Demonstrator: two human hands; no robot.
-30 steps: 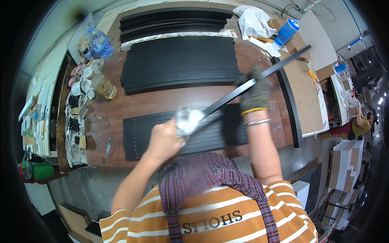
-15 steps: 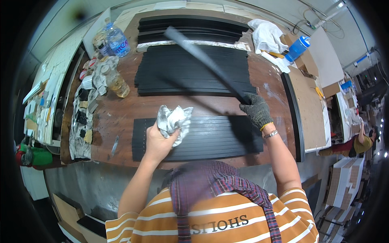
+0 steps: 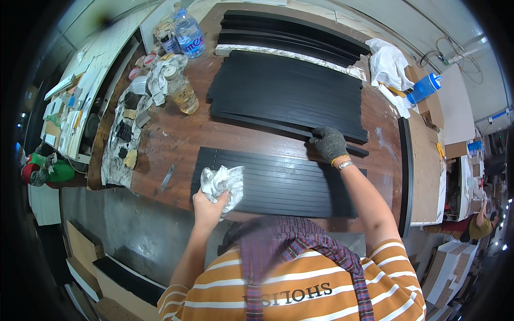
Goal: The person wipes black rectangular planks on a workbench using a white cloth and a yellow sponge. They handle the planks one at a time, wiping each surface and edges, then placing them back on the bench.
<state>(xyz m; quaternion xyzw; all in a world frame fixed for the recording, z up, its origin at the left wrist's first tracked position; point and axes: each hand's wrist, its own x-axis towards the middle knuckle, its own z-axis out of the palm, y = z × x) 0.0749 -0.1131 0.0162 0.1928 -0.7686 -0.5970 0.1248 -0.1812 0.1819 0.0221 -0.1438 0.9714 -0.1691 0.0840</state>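
Observation:
A crumpled white rag (image 3: 229, 184) with grey smudges is bunched in my bare left hand (image 3: 208, 209), over the left end of the nearer group of black strips (image 3: 278, 184). My right hand (image 3: 329, 143) wears a dark grey knitted glove with a yellow cuff. Its fingers are closed on a long black strip (image 3: 262, 126), partly hidden under the glove. That strip lies slightly askew along the near edge of the wider black group (image 3: 292, 88), its right end jutting out past my hand. Both groups lie side by side in rows on the brown table (image 3: 166, 144).
More black lengths (image 3: 294, 29) are stacked at the back. On the left stand a water bottle (image 3: 189, 35) and a jar of yellowish liquid (image 3: 183, 93), near a stained cloth (image 3: 115, 163) with sponges. At right are a blue bottle (image 3: 424, 88), a white cloth (image 3: 386, 64) and a long black piece (image 3: 405, 176).
The raised strip has come down beside the far group, my right hand lowering with it. My left hand with the rag has moved slightly nearer me. The whole view has turned and shifted.

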